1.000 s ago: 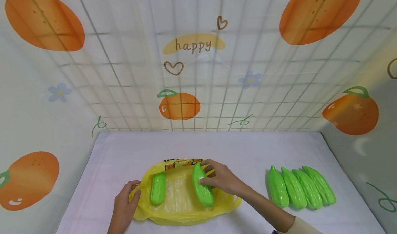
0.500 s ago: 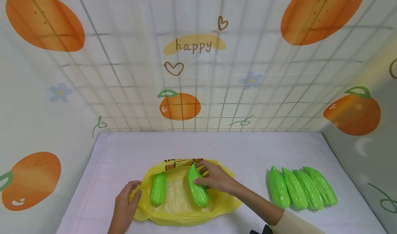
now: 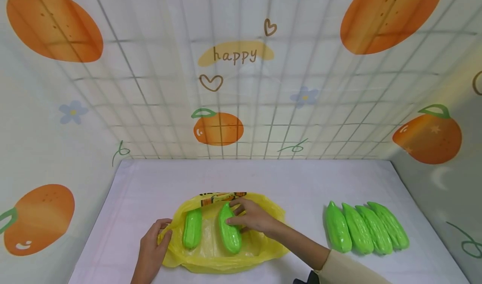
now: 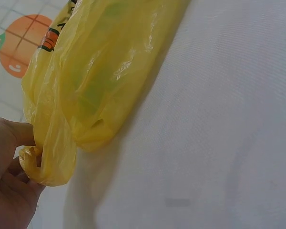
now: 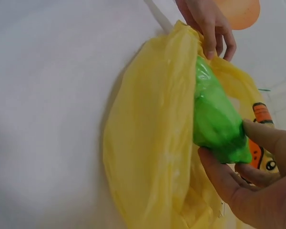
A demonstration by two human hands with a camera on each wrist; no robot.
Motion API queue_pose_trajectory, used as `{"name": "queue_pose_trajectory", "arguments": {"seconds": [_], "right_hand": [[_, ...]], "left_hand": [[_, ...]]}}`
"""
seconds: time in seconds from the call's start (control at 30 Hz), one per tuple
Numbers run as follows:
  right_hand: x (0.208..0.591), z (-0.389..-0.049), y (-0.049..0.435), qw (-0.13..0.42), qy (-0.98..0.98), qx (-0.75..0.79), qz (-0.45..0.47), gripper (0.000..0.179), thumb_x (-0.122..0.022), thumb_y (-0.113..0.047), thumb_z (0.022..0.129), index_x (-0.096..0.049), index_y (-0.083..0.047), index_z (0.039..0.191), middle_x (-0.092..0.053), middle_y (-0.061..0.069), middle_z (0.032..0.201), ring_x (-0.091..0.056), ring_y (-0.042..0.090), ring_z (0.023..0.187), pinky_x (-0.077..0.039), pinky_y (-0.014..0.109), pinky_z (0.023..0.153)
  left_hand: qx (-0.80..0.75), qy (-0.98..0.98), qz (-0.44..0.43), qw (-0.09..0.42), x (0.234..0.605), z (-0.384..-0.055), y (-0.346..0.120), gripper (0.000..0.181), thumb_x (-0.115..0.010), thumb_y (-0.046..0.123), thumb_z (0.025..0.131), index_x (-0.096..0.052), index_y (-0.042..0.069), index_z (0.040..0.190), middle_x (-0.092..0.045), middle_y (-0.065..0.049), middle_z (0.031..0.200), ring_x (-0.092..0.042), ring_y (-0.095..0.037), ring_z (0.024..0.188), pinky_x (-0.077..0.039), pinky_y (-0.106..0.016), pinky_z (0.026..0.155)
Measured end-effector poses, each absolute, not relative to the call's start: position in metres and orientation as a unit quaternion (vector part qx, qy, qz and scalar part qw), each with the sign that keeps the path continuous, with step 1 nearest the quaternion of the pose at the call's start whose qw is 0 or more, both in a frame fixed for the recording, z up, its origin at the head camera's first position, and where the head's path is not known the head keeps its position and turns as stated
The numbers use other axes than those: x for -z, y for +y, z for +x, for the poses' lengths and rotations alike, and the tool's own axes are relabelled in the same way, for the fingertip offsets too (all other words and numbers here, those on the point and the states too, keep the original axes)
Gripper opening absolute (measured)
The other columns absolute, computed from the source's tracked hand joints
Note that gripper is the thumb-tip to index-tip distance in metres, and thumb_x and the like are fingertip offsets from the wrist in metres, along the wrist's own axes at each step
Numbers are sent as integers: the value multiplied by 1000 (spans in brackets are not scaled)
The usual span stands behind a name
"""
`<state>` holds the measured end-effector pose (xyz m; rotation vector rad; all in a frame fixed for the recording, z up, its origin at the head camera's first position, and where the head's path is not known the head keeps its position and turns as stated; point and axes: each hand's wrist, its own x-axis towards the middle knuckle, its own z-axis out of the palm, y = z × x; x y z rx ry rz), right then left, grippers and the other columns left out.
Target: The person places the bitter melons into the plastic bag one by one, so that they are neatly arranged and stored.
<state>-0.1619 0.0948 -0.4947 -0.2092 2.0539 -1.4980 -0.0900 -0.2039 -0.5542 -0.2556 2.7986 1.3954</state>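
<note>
A yellow plastic bag [image 3: 211, 265] lies spread on the table with its mouth facing up. My left hand [image 3: 152, 246] pinches its left rim; in the left wrist view the hand [image 4: 14, 176] has a fold of the plastic between thumb and fingers. My right hand [image 3: 254, 217] grips a glossy green cucumber-shaped thing [image 3: 229, 231] with a pointed end, over the bag's opening. Seen from the right wrist, the fingers hold one end of the green thing [image 5: 217, 114] inside the mouth. A second such green thing [image 3: 192, 229] lies in the bag's left part.
Several like green things [image 3: 363, 231] lie side by side at the right of the white table [image 3: 286, 177]. A printed backdrop with oranges [image 3: 218, 129] stands along the table's far edge and sides.
My right hand has moved left with the green cucumber-shaped thing, nearer to the one in the bag. The left hand stays at the rim.
</note>
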Motion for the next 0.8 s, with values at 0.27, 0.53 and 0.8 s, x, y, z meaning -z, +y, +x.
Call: {"name": "queue_pose_trajectory", "arguments": {"seconds": [0.27, 0.53, 0.8], "right_hand": [[502, -160, 77, 283, 758, 585, -52, 61, -77, -13, 87, -47, 6, 136, -53, 25, 118, -64, 28, 89, -59, 51, 78], [511, -160, 57, 260, 754, 602, -32, 62, -76, -9, 86, -45, 8, 136, -55, 21, 113, -64, 26, 86, -60, 47, 76], [514, -163, 46, 244, 760, 602, -10, 59, -76, -9, 86, -47, 6, 135, -56, 20, 110, -62, 26, 87, -59, 45, 75]], "left_hand": [[-442, 894, -79, 5, 555, -92, -203, 24, -60, 13, 100, -60, 10, 124, -66, -5, 116, -59, -24, 114, -47, -51, 99], [-442, 893, -81, 4, 554, -91, -203, 24, -60, 13, 100, -60, 10, 124, -66, -5, 115, -59, -24, 113, -47, -51, 99], [-447, 891, -77, -2, 555, -92, -202, 23, -60, 12, 100, -60, 11, 123, -66, -4, 111, -60, -23, 111, -46, -51, 100]]}}
